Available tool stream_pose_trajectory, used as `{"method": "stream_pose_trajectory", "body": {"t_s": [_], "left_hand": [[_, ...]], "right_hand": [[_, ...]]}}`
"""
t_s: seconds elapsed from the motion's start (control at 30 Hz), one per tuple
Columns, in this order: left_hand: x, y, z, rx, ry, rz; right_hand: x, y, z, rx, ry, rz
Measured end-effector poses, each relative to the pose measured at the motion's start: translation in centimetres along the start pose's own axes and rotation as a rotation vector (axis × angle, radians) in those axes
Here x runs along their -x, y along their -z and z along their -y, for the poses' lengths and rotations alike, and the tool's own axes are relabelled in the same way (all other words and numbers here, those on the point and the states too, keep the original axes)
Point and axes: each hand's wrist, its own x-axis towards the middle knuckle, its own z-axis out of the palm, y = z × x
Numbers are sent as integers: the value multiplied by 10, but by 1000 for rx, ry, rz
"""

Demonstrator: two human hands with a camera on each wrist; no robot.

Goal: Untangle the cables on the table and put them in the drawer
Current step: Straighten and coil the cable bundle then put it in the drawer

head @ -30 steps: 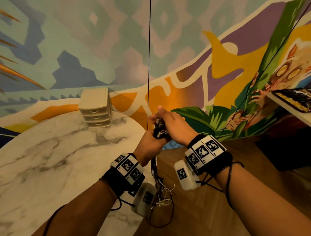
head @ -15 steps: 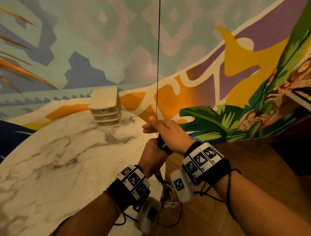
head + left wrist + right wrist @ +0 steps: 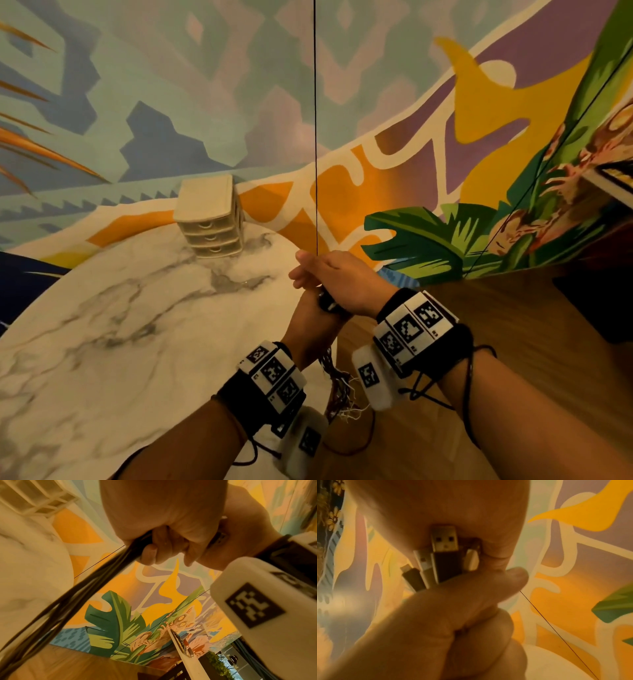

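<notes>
A bundle of dark cables [image 3: 337,383] hangs off the table's right edge, its frayed ends below my wrists. My left hand [image 3: 310,330] grips the bundle in a fist, fingers [image 3: 149,551] curled round the strands [image 3: 68,601]. My right hand [image 3: 337,277] sits on top of the left, cupped over the plug ends. Several USB plugs [image 3: 444,550] stick up against its palm, held in by a thumb [image 3: 513,578]. The small beige drawer unit [image 3: 209,219] stands at the back of the table with its three drawers shut.
The white marble table [image 3: 120,325] spreads to the left of my hands. Right of its edge is wooden floor [image 3: 513,325]. A painted mural wall [image 3: 376,102] rises close behind. A thin black line [image 3: 315,120] runs straight up from my hands. A shelf edge [image 3: 613,178] juts in at far right.
Both hands have dropped a little and drifted left toward the table with the bundle. My right hand has closed over the plug ends, which now barely show in the head view.
</notes>
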Motion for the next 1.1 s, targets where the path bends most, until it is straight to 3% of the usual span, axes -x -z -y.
{"method": "stream_pose_trajectory", "body": {"t_s": [0.07, 0.2, 0.37, 0.43, 0.57, 0.73, 0.83, 1.0, 1.1], "left_hand": [[-2, 2, -3, 17, -41, 10], [-17, 12, -19, 177, -50, -71], [-38, 12, -54, 487, -146, -151], [-37, 4, -58, 581, -148, -152], [-32, -5, -52, 543, -33, -139], [-42, -5, -53, 658, -13, -306], [-51, -2, -58, 676, -50, -385], [-67, 15, -63, 714, -42, -524], [-72, 21, -64, 727, -52, -527]], "right_hand": [[-3, 3, -2, -281, -15, -4], [-3, 4, -36, -647, -55, -266], [17, -34, -65, -397, -31, -113], [10, -40, -66, -340, -23, -181], [6, -43, -72, -214, 5, -277], [1, -62, -90, -168, 124, -533], [5, -70, -92, -133, 100, -676], [2, -64, -86, -270, 111, -609], [5, -61, -85, -143, 97, -575]]}}
